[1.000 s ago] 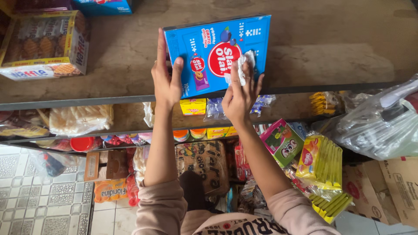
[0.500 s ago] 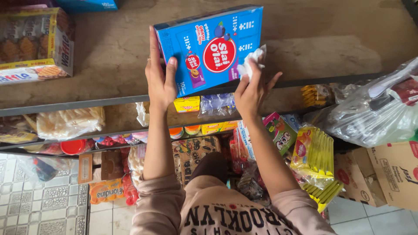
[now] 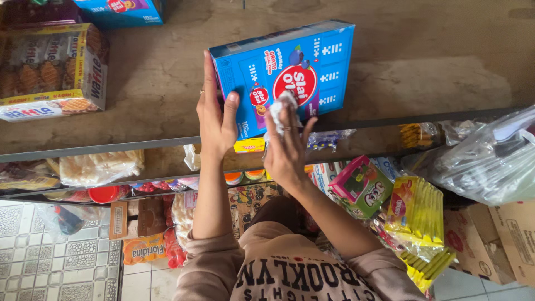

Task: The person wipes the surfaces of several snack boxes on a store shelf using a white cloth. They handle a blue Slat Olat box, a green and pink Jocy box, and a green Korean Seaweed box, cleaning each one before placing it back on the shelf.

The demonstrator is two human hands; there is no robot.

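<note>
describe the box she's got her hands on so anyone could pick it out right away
On the bare brown top shelf, look just above its front metal edge, near the middle. The blue box lies there tilted, with the left hand on its left edge and the right hand pressing a white cloth on its face. Unlike the yellow wafer box far left, it has a red oval.

Blue rectangular snack box (image 3: 290, 75) with red oval logo, lying flat, tilted, on brown shelf top.

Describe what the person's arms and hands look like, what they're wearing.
Both forearms are bare, with dusty pinkish-beige sleeves pushed up toward the elbows. The left hand wears a thin ring on one finger; the right hand also shows a ring. No gloves or watch visible.
</note>
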